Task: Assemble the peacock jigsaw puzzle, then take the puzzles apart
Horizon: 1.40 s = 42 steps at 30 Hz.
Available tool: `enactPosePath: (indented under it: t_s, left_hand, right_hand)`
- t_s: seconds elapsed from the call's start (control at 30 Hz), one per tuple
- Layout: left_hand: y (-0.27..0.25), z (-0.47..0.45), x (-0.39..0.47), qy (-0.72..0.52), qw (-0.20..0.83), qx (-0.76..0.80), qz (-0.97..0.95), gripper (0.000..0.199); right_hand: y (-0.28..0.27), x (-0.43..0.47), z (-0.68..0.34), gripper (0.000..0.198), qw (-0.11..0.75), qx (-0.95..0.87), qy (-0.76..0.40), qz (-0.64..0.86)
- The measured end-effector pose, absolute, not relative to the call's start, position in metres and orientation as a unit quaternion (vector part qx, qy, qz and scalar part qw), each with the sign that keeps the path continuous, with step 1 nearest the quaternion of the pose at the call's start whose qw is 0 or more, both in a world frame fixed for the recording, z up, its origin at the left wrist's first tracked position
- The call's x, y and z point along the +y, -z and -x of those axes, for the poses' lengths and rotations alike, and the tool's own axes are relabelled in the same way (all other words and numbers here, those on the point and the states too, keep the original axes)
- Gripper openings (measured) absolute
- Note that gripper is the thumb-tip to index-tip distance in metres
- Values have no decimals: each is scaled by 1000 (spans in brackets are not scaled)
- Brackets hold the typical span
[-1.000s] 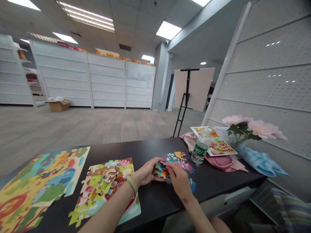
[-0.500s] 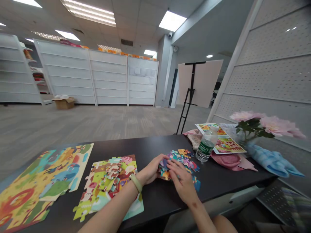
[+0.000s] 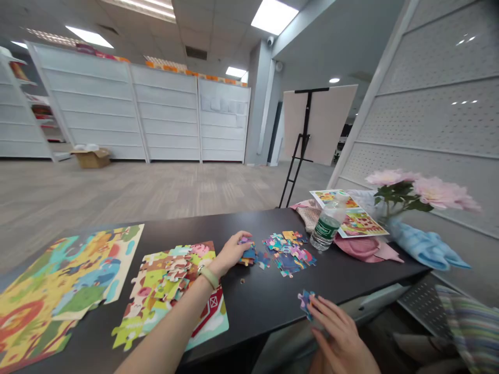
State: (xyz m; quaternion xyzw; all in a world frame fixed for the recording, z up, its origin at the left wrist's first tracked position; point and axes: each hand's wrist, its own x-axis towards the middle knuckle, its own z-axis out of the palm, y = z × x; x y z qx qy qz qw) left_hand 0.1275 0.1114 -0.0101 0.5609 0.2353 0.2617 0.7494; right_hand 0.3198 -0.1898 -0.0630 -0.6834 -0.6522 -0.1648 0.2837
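My left hand (image 3: 231, 252), with a pale green band at the wrist, is closed around a small stack of puzzle pieces (image 3: 248, 254) on the dark table. Over the table's front edge, my right hand (image 3: 337, 330) pinches a few blue and purple puzzle pieces (image 3: 305, 302) between fingers and thumb. Beyond and between both hands lies a loose pile of colourful puzzle pieces (image 3: 288, 254). Left of my left forearm is a farm puzzle (image 3: 212, 311) with loose pieces heaped on it. A yellow animal puzzle (image 3: 83, 283) lies at the far left.
A water bottle (image 3: 329, 223) stands at the right, beside printed picture sheets (image 3: 360, 224) on a pink cloth (image 3: 364, 249). Behind these are pink flowers (image 3: 424, 192) and a blue cloth (image 3: 429, 244). An easel (image 3: 306, 135) stands past the table (image 3: 268, 301).
My hands, together over the pile before, have parted. The left has shifted left with a stack; the right has come down towards the front edge with pieces. The view has shifted slightly.
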Motion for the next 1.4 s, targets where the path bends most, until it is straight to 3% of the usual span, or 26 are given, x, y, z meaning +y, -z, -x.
enactPosePath:
  t_s: [0.1,0.23,0.37,0.43,0.53,0.73,0.9,1.0,1.1,1.27,1.4]
  left_hand:
    - [6,-131,98,-205,775,198,-564,36]
    - [-1,-129,85,-149,802,156,-557,40]
    - [-1,-121,90,-166,791,174,-563,46]
    - [1,-119,95,-184,771,192,-578,47]
    - [4,-119,105,-224,733,223,-603,46]
    - [13,-118,124,-332,635,304,-628,35]
    - [11,-120,118,-341,632,301,-628,30]
    - [5,-127,99,-313,675,263,-614,34]
    - [1,-136,80,-254,737,206,-592,44]
    - [2,-139,67,-201,802,168,-537,51]
    - [0,-135,73,-226,790,187,-539,44]
  right_hand:
    - [54,-188,-309,29,370,-617,162,676]
    - [21,-122,-271,32,490,-526,182,671]
    - [0,-57,-230,42,409,-650,48,639]
    - [-1,-46,-228,47,409,-657,10,633]
    - [6,-51,-256,45,429,-610,16,666]
    - [24,-73,-320,33,305,-594,57,742]
    - [30,-74,-324,35,331,-574,119,739]
    - [29,-72,-317,45,368,-512,163,759]
    - [25,-68,-295,38,434,-508,192,719]
    - [11,-56,-258,31,408,-678,77,606]
    - [7,-60,-274,45,398,-671,21,625]
